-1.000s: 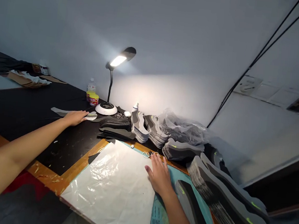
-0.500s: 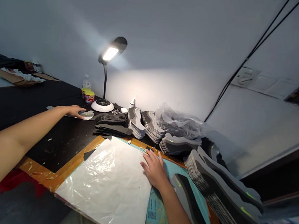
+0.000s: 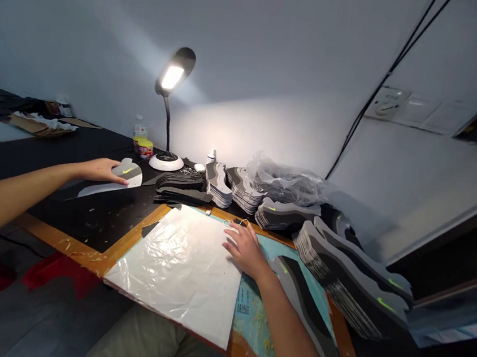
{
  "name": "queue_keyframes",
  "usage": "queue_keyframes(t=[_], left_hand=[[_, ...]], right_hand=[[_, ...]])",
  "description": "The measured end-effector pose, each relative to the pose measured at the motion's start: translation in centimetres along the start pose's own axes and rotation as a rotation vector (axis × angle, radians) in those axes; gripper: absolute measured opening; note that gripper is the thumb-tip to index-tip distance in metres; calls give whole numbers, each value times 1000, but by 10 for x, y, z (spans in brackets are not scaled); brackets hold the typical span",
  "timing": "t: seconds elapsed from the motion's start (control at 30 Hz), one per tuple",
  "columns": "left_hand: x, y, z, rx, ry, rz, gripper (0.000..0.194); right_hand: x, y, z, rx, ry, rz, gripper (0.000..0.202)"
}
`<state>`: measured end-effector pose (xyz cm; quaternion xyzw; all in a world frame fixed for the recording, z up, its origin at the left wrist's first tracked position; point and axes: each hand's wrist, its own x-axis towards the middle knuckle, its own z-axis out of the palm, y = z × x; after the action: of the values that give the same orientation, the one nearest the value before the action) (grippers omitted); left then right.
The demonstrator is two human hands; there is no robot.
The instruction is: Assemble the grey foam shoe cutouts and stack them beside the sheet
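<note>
My left hand [image 3: 105, 170] is closed on the edge of a grey and white shoe upper piece [image 3: 134, 176] with a small yellow-green swoosh, its far end tilted up over the black tabletop. My fingers partly cover it, and a pale strip of it runs back below my hand. My right hand [image 3: 246, 249] lies with fingers spread on the upper right part of a white plastic-covered sheet [image 3: 185, 275]. Beside my right forearm, a grey and black shoe piece [image 3: 305, 307] rests on the blue-green board [image 3: 256, 311].
Several stacks of grey and black shoe pieces [image 3: 340, 268] line the back and right. Behind them lies a crumpled clear plastic bag [image 3: 285, 180]. A lit desk lamp [image 3: 167, 162] stands at the back, beside a yellow-lidded jar [image 3: 145, 149] and a clear bottle [image 3: 140, 127].
My left hand has lifted the shoe upper piece off the tabletop and drawn it slightly toward me. My right hand stays spread on the white sheet. The view has shifted a little.
</note>
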<state>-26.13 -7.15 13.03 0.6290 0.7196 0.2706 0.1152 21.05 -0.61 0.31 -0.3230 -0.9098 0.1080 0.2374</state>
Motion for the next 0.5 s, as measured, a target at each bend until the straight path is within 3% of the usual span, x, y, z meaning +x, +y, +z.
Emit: queue_keyframes(t=[0.1,0.2,0.27,0.37,0.5], left_hand=[[-12,28,-15,19,-81,-27,79],[-28,72,-6,-73,-224,94,86],[-44,102,19,-44,-291,164,79],[-64,138,78,-97,-333,165,69],[-68,159,152,-221,-458,14,77]], right_hand=[[0,0,-1,4,5,-7,32],[0,-1,0,9,-8,9,31],[0,-2,0,5,-14,24,32],[0,-2,0,-10,-14,49,35],[-1,1,-2,-14,-2,74,36]])
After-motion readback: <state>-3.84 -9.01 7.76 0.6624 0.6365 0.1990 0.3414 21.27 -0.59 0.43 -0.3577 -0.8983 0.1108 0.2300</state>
